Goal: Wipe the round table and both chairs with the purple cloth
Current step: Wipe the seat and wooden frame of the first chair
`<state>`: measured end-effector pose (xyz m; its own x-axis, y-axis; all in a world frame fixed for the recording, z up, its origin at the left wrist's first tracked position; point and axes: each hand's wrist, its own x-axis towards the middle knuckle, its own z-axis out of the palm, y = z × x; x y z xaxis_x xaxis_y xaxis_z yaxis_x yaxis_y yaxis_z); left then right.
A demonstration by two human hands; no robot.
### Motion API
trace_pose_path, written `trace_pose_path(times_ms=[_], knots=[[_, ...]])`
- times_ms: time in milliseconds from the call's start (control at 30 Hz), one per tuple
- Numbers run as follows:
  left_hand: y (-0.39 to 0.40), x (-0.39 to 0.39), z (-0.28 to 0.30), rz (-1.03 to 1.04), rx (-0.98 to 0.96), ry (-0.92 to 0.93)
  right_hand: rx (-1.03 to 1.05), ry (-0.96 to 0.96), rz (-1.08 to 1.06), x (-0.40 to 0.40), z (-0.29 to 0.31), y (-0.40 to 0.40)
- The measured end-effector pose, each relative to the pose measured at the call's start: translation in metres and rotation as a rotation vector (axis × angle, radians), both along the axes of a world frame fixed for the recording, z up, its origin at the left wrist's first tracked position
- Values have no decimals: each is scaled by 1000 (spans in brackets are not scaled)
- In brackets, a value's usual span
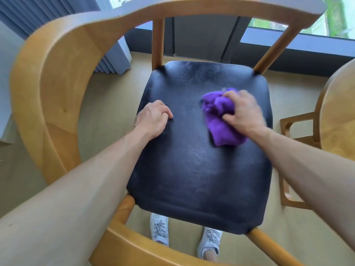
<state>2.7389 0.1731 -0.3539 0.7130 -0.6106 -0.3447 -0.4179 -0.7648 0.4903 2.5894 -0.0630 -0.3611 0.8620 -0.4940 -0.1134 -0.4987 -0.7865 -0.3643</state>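
head view: looks straight down on a wooden chair (pixel 48 77) with a dark padded seat (pixel 192 169), the person standing at its front edge.
right hand: the right hand (pixel 245 112) has fingers curled round the bunched purple cloth (pixel 221 120) and presses it onto the right-hand part of the seat; bunching it probably gives a firm pad to scrub with.
left hand: the left hand (pixel 153 118) rests on the left edge of the seat with fingers curled under, holding nothing that can be seen; it likely steadies the chair against the push of the wiping.
purple cloth: on the seat, under the right hand, well away from the left hand.
stage: judged as the seat of one chair being wiped; faint streaks on the dark surface could be damp or just sheen.
round table: only a curved slice of the table (pixel 340 116) shows at the right border.
second chair: part of a frame (pixel 292 127) shows beside the table, its seat out of sight.
hard to see: the right hand and cloth are motion-blurred, so finger placement is unclear; the left fingertips are tucked from view.
below: white shoes (pixel 159 229) on the floor.
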Motion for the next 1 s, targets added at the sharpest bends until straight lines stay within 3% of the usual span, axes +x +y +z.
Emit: trace_pose_path(times_ms=[100,200,300,400,767,900,1000], knots=[[-1,-1,4,56,5,-31,16,-37,-294,-16,0,-37],[-1,-10,5,36,79,-132,-22,-19,-352,-14,1,-45],[3,-28,-1,-8,277,-233,-49,-17,-454,1,0,-36],[3,-42,-10,21,377,-138,-43,-23,-510,26,1,-21],[11,-44,-22,27,377,-247,66,-102,213,146,-4,131],[7,-45,-23,24,385,-248,-129,-82,271,141,-4,71],[6,-45,-26,25,396,-262,-254,-53,63,117,-3,-13]])
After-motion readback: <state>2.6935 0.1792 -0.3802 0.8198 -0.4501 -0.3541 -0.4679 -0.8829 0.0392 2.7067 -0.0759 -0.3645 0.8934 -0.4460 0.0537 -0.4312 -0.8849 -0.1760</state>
